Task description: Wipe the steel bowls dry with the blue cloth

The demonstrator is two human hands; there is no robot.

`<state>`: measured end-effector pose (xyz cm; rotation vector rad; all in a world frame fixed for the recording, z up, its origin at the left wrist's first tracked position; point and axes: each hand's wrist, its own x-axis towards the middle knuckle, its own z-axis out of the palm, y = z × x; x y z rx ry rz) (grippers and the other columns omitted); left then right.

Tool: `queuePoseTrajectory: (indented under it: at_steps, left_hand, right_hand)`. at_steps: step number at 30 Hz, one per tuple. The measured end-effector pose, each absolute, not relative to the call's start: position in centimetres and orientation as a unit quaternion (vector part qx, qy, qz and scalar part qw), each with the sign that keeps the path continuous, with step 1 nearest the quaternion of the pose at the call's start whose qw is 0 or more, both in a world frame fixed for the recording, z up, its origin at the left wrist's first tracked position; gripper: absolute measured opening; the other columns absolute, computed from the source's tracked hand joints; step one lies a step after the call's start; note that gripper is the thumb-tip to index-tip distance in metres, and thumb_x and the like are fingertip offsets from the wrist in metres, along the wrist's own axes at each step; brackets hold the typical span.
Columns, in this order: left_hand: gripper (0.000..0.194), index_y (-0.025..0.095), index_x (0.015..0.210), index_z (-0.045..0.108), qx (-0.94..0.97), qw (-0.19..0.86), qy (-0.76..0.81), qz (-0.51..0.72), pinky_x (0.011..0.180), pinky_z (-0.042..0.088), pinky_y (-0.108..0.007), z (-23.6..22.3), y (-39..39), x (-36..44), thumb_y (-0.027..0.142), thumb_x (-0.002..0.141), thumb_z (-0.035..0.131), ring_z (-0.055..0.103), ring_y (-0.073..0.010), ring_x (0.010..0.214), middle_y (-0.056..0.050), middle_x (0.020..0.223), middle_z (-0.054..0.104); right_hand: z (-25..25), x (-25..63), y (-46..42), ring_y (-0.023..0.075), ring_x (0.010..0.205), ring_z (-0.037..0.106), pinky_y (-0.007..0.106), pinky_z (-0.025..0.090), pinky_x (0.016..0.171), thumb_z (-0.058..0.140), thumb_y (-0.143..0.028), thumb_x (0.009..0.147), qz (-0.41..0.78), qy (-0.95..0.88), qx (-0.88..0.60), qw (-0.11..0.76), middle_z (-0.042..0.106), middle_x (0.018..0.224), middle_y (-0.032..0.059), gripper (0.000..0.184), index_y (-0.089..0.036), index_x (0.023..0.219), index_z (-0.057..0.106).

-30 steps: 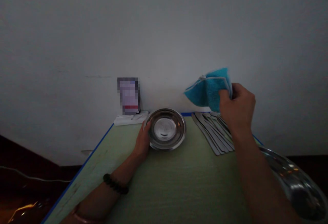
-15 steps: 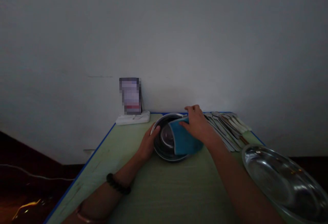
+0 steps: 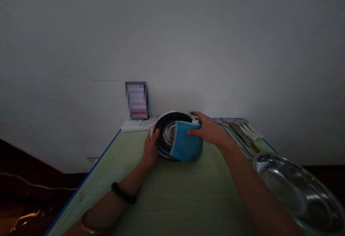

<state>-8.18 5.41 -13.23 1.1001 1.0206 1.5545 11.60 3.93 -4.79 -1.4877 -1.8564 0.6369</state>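
A small steel bowl (image 3: 165,128) sits tilted toward me near the far middle of the green table (image 3: 175,196). My left hand (image 3: 149,149) grips its left rim, fingers curled over the edge. A folded blue cloth (image 3: 185,144) drapes over the bowl's right side. My right hand (image 3: 208,130) pinches the cloth against the right rim, thumb on the cloth and fingers round the rim's far side.
Several pieces of steel cutlery (image 3: 239,130) lie in a row at the far right. A large steel dish (image 3: 299,189) sits at the near right edge. A white tray (image 3: 137,124) with a small upright card stands against the wall at the far left.
My right hand brought the blue cloth down from the air onto the bowl. The bowl, flat a second ago, now tilts toward me in my left hand.
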Motion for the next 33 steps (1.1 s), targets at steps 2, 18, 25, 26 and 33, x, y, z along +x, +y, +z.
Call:
queuePoseTrajectory:
  at_steps: [2,18,25,26,33]
  left_hand:
    - [0.042,0.019,0.109,0.060,0.415,0.484,0.414,0.650,0.100,0.037,-0.037,-13.3,5.8,-8.2,0.044,0.076,0.055,0.054,-0.0251,0.111,-0.004,0.110,0.065]
    - [0.048,0.017,0.114,0.058,0.450,0.572,0.386,0.567,0.091,0.044,-0.039,-13.3,5.4,-7.8,0.045,0.075,0.058,0.061,-0.0263,0.100,-0.008,0.104,0.068]
    - [0.050,0.018,0.114,0.058,0.455,0.528,0.413,0.586,0.093,0.043,-0.039,-13.4,5.5,-8.0,0.048,0.074,0.058,0.061,-0.0259,0.101,-0.007,0.109,0.067]
    - [0.050,0.018,0.114,0.058,0.452,0.530,0.411,0.589,0.094,0.042,-0.038,-13.4,5.5,-8.0,0.047,0.074,0.058,0.060,-0.0259,0.102,-0.007,0.108,0.067]
    - [0.049,0.016,0.113,0.059,0.448,0.532,0.403,0.595,0.094,0.042,-0.039,-13.2,5.6,-8.1,0.044,0.072,0.060,0.059,-0.0265,0.103,-0.007,0.102,0.069]
  right_hand:
    - [-4.7,12.0,4.0,0.0201,0.114,0.051,0.032,0.044,0.091,0.065,-0.016,0.065,0.281,-0.713,-0.538,0.352,0.050,0.129,0.0121,0.073,-0.016,0.132,0.036]
    - [-6.4,10.1,4.4,0.0287,0.125,0.036,0.041,0.036,0.099,0.065,-0.035,0.071,-0.049,-0.654,-0.646,0.390,0.036,0.134,0.0178,0.074,-0.012,0.131,0.031]
    - [-6.4,10.6,4.1,0.0310,0.088,0.062,0.040,0.045,0.076,0.034,-0.066,0.078,0.102,-0.639,-0.743,0.171,0.064,0.090,0.0210,0.062,-0.011,0.093,0.058]
    - [-6.3,10.8,4.2,0.0291,0.088,0.062,0.038,0.045,0.076,0.038,-0.062,0.079,0.118,-0.664,-0.720,0.167,0.065,0.089,0.0191,0.055,-0.013,0.088,0.060]
    - [-6.1,11.2,4.7,0.0223,0.085,0.060,0.031,0.044,0.070,0.060,-0.043,0.073,0.107,-0.678,-0.641,0.344,0.064,0.092,0.0081,0.037,-0.016,0.097,0.052]
